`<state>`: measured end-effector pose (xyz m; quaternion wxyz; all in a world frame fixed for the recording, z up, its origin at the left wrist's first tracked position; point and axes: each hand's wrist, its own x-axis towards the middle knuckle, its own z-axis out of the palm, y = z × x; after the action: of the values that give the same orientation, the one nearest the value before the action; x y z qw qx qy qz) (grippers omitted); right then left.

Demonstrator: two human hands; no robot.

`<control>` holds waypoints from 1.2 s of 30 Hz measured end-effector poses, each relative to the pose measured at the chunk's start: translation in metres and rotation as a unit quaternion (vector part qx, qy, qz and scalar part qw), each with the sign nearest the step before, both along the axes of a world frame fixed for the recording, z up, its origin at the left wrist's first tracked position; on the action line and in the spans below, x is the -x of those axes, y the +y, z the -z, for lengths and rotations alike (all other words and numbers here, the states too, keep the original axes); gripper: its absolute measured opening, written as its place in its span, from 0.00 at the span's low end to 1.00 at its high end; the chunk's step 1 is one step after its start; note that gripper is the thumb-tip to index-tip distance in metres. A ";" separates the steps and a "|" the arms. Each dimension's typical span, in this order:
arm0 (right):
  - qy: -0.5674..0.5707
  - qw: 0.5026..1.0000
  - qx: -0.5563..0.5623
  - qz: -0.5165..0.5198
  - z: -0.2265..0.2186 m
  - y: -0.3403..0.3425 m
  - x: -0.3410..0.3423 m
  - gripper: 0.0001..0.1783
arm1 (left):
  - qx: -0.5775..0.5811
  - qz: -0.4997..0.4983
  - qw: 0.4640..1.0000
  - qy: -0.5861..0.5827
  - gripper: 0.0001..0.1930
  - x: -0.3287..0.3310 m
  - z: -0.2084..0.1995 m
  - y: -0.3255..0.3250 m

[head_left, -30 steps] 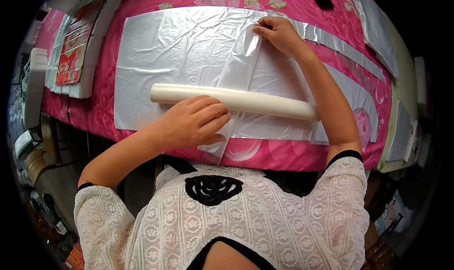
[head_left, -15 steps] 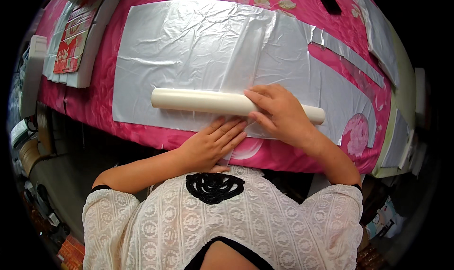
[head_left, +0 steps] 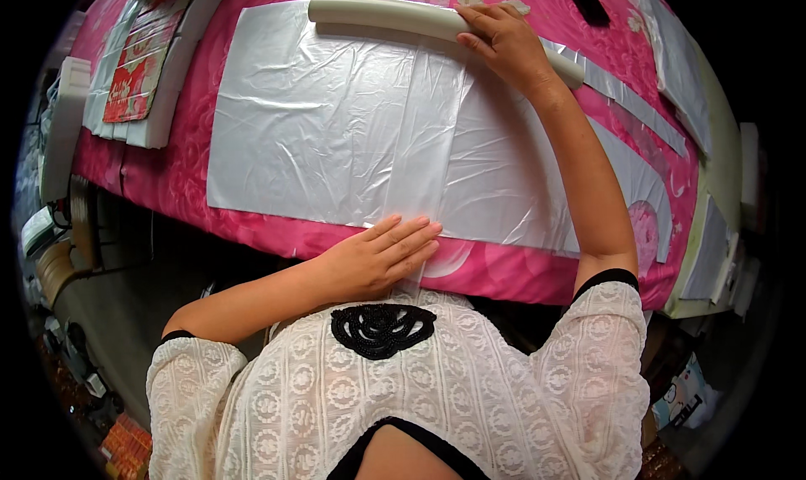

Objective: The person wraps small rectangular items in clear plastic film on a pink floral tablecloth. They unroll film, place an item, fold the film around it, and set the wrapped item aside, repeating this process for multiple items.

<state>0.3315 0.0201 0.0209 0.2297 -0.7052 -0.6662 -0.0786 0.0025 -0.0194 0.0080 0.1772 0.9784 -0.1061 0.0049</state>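
Observation:
A shiny silver plastic sheet lies spread with wrinkles on the pink flowered cover. A smoother, see-through strip runs lengthwise over it. Across the sheet's far edge lies a long white roll. My right hand is on that roll right of its middle, fingers over the far side and thumb on the near side. My left hand rests flat at the near edge with its fingers stretched out, over the strip's near end.
Folded white and silver packs with a red printed piece stand at the left. A dark bar lies at the far right. A cut silver band curves over the pink cover. More silver sheets hang toward the right edge.
My right hand and the white roll have moved away from me, from the near part of the sheet to its far edge. The wrinkles look flatter. My left hand stays nearly in place.

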 end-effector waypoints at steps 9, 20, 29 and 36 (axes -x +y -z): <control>0.172 0.936 0.161 -0.263 -0.011 -0.117 0.108 0.30 | 0.058 0.038 0.991 -0.113 0.19 0.021 0.004 0.021; 0.198 0.974 -0.002 -0.105 0.012 -0.126 0.137 0.20 | 0.131 -0.073 0.983 -0.108 0.36 -0.013 -0.020 0.049; 0.251 0.967 0.026 -0.037 0.007 -0.131 0.119 0.12 | 0.149 -0.172 0.971 -0.075 0.28 -0.036 -0.006 0.055; 0.498 0.816 0.248 0.161 -0.012 -0.091 0.097 0.09 | 0.195 -0.305 0.921 -0.141 0.29 -0.054 -0.009 0.052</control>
<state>0.2340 -0.0712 0.0328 0.3314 -0.7784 -0.3350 0.4148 0.0568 0.0330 0.0173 0.3379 0.8986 0.1767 0.2172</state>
